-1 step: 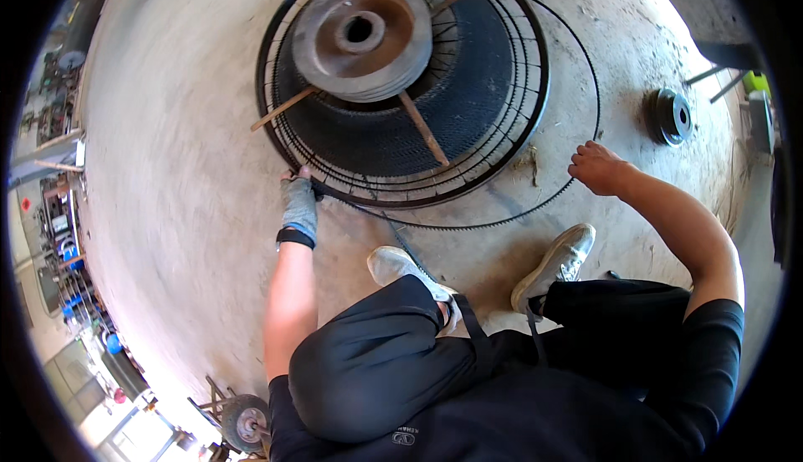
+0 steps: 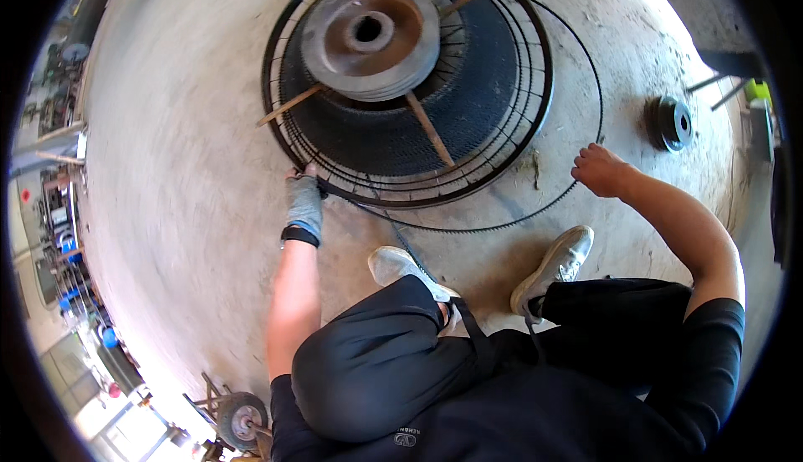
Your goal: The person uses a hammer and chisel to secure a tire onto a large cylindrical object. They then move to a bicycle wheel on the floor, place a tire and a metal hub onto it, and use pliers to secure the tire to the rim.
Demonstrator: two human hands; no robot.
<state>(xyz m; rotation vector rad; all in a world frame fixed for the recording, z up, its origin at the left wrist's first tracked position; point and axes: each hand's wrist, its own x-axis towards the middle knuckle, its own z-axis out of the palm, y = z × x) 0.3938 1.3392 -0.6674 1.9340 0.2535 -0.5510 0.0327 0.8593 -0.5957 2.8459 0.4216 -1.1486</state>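
A large round wire reel (image 2: 542,119) lies on the floor ahead of me, with a coil of dark toothed strip (image 2: 489,132) inside its rim. One length of toothed strip (image 2: 502,224) loops out across the floor on the near and right sides. My left hand (image 2: 304,197), in a grey glove with bare fingertips, grips at the reel's near-left edge, where the strip runs along the rim. My bare right hand (image 2: 600,169) is closed around the loose loop on the right. A heavy grooved metal pulley (image 2: 351,40) sits on the coil's middle.
Rusty bars (image 2: 431,132) stick out from under the pulley over the reel. To the right, a smaller dark pulley (image 2: 672,123) rests on the concrete floor (image 2: 184,127). My shoes (image 2: 556,270) stand near the loop. A small wheel (image 2: 242,420) is at lower left, cluttered shelving (image 2: 63,236) beyond.
The view has shifted slightly, so the reel and my left hand appear a little farther right. Both hands keep their places on the strip and rim.
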